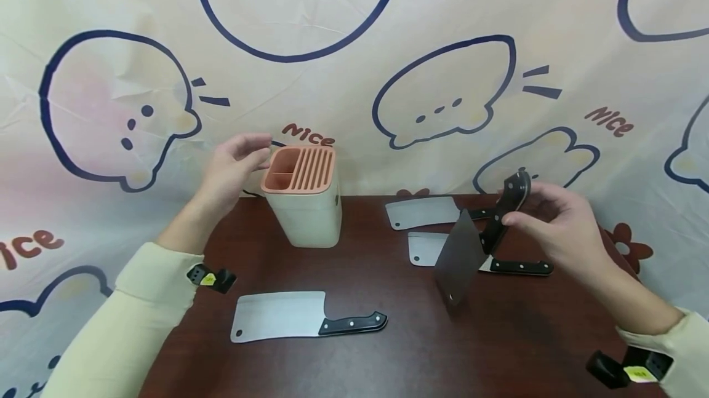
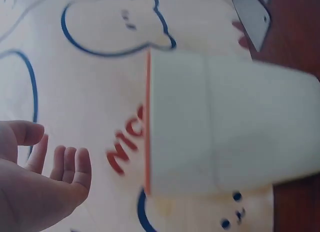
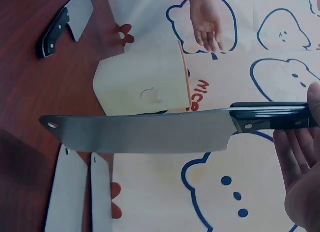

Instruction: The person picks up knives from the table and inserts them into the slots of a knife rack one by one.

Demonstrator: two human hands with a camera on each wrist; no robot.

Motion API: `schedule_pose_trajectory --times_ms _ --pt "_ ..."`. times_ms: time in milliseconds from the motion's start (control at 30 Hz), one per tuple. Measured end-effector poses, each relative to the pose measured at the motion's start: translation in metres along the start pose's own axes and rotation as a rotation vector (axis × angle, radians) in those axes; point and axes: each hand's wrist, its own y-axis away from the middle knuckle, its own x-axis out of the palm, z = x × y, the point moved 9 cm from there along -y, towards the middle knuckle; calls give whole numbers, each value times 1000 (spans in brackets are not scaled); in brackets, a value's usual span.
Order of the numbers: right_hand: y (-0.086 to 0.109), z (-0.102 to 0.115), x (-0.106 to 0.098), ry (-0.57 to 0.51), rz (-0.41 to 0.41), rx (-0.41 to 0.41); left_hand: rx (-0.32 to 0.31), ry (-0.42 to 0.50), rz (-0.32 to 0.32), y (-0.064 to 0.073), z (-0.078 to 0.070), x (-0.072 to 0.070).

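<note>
In the head view my right hand [image 1: 562, 226] grips a cleaver [image 1: 458, 256] by its black riveted handle, blade slanting down over the table. The right wrist view shows the wide steel blade [image 3: 145, 134] side on, with a hole near its far corner. My left hand [image 1: 229, 170] hovers beside the upper left of a cream knife block [image 1: 307, 219] with an orange slotted top. In the left wrist view the fingers of the left hand [image 2: 47, 179] are loosely bent, apart from the block [image 2: 225, 127], holding nothing.
Another cleaver [image 1: 279, 317] lies at the front left of the brown table [image 1: 399, 361], handle to the right. Behind the held one lie two more knives, one at the back [image 1: 423, 212] and one nearer [image 1: 522, 267]. A patterned cloth [image 1: 343, 96] hangs behind.
</note>
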Motion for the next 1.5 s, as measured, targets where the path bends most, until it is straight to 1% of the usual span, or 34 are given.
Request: schedule_pose_trajectory --times_ms 100,233,433,500,600,700,833,933,1000,1100,1233,1333,1500 --pt "-6 5 3 -17 -4 5 55 31 56 4 -18 18" --pt "-14 12 10 -80 4 -10 116 77 122 8 -34 44" --pt "-23 24 22 -206 16 -59 207 85 216 19 -59 81" --pt "-25 28 25 -231 16 -72 226 85 238 24 -66 91" --pt "-28 32 29 -230 13 -74 248 80 262 31 -75 105" --pt "-31 35 34 -208 6 -77 263 87 289 37 -81 119" --pt "-35 40 39 -224 1 -85 294 138 340 43 -89 140" --pt "-37 41 43 -243 -7 -76 321 162 370 45 -93 155" --pt "-37 42 45 -236 -15 -73 341 171 387 47 -96 165" --pt "-38 43 49 -246 -18 -70 362 181 411 50 -100 180" --pt "-38 44 53 -262 -20 -71 374 176 455 55 -100 201" --pt "-37 42 56 -286 -23 -64 389 168 468 59 -100 211" --pt "-37 41 58 -299 -28 -63 430 190 457 62 -104 221"
